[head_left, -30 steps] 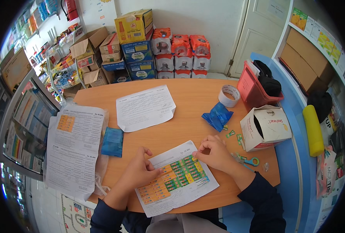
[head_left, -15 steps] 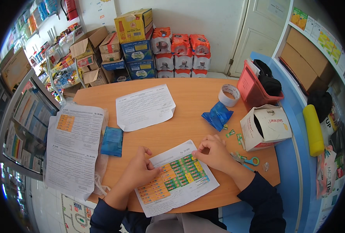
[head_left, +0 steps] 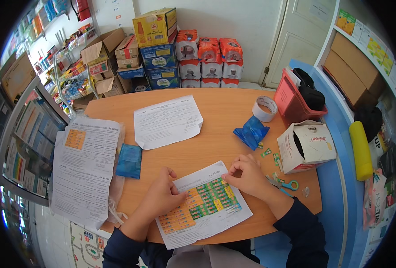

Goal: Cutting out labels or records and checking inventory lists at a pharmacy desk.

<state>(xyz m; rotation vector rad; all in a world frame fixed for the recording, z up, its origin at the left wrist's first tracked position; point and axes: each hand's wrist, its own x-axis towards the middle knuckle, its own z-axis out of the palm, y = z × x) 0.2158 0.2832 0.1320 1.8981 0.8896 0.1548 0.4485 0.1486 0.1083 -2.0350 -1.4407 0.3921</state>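
Note:
A white paper sheet (head_left: 205, 206) printed with rows of small orange, green and yellow labels lies at the near edge of the wooden table (head_left: 224, 114). My left hand (head_left: 162, 195) rests flat on the sheet's left part, fingers spread, holding it down. My right hand (head_left: 246, 173) sits at the sheet's upper right corner with fingertips pinched together on its edge; whether a small label is between them I cannot tell. Several cut labels (head_left: 269, 154) lie loose on the wood just right of that hand.
Small scissors with teal handles (head_left: 286, 183) lie right of my right hand. A crumpled blue bag (head_left: 250, 131), a tape roll (head_left: 265, 108), an open white carton (head_left: 306, 145) and a red basket (head_left: 291, 99) stand at right. Printed sheets (head_left: 167, 120) (head_left: 84, 167) and a blue packet (head_left: 129, 161) lie left. Stacked boxes (head_left: 155, 49) line the wall.

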